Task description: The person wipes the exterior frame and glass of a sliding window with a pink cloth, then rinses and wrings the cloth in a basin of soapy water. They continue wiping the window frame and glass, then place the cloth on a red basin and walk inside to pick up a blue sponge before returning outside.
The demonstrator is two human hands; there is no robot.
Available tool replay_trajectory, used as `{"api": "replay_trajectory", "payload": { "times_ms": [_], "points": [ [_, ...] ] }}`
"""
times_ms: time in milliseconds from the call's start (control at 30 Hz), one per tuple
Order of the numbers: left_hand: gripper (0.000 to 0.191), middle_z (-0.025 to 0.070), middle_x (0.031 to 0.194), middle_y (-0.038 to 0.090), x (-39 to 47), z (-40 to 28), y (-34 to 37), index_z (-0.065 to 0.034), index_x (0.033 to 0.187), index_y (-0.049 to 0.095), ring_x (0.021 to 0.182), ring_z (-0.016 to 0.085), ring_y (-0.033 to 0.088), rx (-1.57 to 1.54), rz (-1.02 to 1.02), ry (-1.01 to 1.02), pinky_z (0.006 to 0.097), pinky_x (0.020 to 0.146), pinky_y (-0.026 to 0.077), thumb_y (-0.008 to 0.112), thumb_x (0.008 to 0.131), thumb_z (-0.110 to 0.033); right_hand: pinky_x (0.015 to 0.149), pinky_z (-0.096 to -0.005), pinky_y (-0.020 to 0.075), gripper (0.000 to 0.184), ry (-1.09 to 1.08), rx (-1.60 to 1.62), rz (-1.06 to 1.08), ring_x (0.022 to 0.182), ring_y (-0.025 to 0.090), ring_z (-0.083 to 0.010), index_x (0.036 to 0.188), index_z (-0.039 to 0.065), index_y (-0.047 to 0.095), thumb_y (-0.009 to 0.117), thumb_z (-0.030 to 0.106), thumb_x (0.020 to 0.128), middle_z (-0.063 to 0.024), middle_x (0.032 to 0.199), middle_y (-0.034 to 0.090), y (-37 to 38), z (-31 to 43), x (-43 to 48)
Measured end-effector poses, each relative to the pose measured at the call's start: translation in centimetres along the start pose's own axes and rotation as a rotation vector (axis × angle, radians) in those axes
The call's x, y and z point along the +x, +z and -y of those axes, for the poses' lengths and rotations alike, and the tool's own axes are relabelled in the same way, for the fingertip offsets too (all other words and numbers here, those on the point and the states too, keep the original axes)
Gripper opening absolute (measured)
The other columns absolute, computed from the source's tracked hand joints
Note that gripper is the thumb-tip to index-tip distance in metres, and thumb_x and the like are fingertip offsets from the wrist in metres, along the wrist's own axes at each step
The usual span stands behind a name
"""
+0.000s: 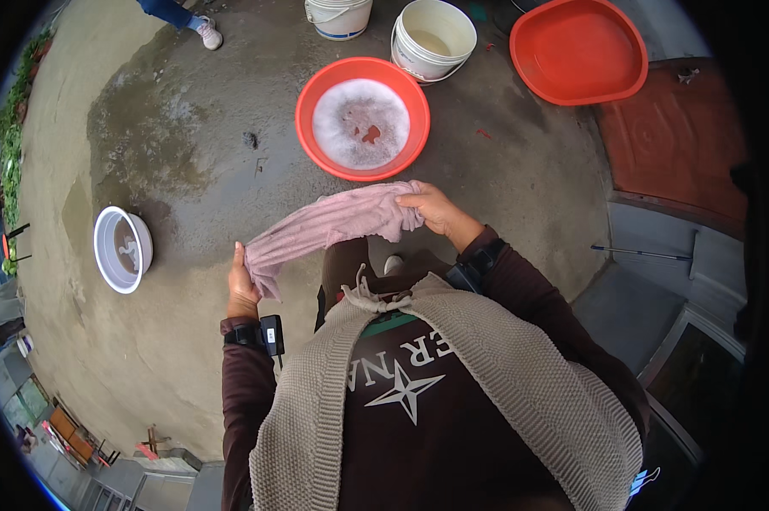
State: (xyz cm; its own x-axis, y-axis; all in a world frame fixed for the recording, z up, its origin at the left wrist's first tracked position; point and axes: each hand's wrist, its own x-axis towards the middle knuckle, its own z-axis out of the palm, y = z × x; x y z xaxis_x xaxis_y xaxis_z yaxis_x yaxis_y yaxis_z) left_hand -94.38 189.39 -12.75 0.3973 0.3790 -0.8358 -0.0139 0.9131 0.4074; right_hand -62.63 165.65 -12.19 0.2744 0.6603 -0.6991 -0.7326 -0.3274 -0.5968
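A pink cloth (333, 214), apparently a towel, is stretched between my two hands in front of my body. My left hand (242, 284) grips its lower left end, thumb pointing up. At the upper right end, my right hand (436, 207) holds the bunched fabric. Just beyond the cloth stands a round red plastic basin (308, 144) on the ground. White suds (333, 134) cover most of the water in it, and the red bottom shows through a gap near the middle.
Behind the basin are a white bucket (416, 64) holding cloudy liquid and another white bucket (339, 19). A larger red tub (579, 96) lies at upper right. A light purple basin (143, 239) stands left on the partly wet concrete (231, 191). Another person's leg and shoe (210, 33) appear at upper left.
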Motion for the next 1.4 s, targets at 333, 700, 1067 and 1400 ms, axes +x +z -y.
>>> {"api": "replay_trajectory", "payload": {
  "times_ms": [333, 700, 1067, 1400],
  "points": [
    [0.035, 0.0123, 0.111, 0.061, 16.2, 4.5, 11.4, -0.0044, 0.121, 0.051, 0.098, 0.024, 0.059, -0.114, 0.345, -0.002, 0.0383, 0.075, 0.053, 0.055, 0.091, -0.023, 0.091, -0.0355, 0.0448, 0.026, -0.055, 0.521, -0.206, 0.102, 0.059, -0.0213, 0.112, 0.004, 0.056, 0.051, 0.021, 0.093, -0.0077, 0.109, 0.062, -8.9, 1.5, 10.4],
    [0.057, 0.0113, 0.114, 0.061, 12.9, 10.5, 10.4, -0.0043, 0.119, 0.053, 0.103, 0.028, 0.059, -0.576, -0.282, 0.042, 0.0485, 0.084, 0.048, 0.037, 0.093, -0.053, 0.102, -0.0465, 0.0365, 0.048, 0.176, 0.478, 0.325, 0.117, 0.050, -0.0321, 0.124, -0.004, 0.046, 0.050, 0.027, 0.089, -0.0187, 0.124, 0.054, -8.7, 9.1, 19.5],
    [0.069, 0.0169, 0.116, 0.059, -0.9, -0.3, -3.6, 0.0020, 0.119, 0.052, 0.107, 0.029, 0.057, -0.767, -0.031, 0.615, 0.0430, 0.094, 0.045, 0.037, 0.091, -0.059, 0.097, -0.0401, 0.0429, 0.037, 0.290, 0.014, 0.535, 0.110, 0.056, -0.0265, 0.120, 0.000, 0.052, 0.052, 0.018, 0.088, -0.0143, 0.118, 0.059, 13.8, 12.7, 21.5],
    [0.037, 0.0114, 0.104, 0.065, -19.6, -6.9, -26.0, 0.0040, 0.110, 0.059, 0.094, 0.019, 0.062, -0.324, -0.292, 0.759, 0.0316, 0.085, 0.048, 0.051, 0.093, -0.029, 0.101, -0.0428, 0.0376, 0.043, 0.219, -0.050, 0.762, 0.112, 0.054, -0.0286, 0.115, 0.000, 0.056, 0.051, 0.036, 0.092, -0.0146, 0.119, 0.059, 42.7, 3.3, 14.2]
  ]
}}
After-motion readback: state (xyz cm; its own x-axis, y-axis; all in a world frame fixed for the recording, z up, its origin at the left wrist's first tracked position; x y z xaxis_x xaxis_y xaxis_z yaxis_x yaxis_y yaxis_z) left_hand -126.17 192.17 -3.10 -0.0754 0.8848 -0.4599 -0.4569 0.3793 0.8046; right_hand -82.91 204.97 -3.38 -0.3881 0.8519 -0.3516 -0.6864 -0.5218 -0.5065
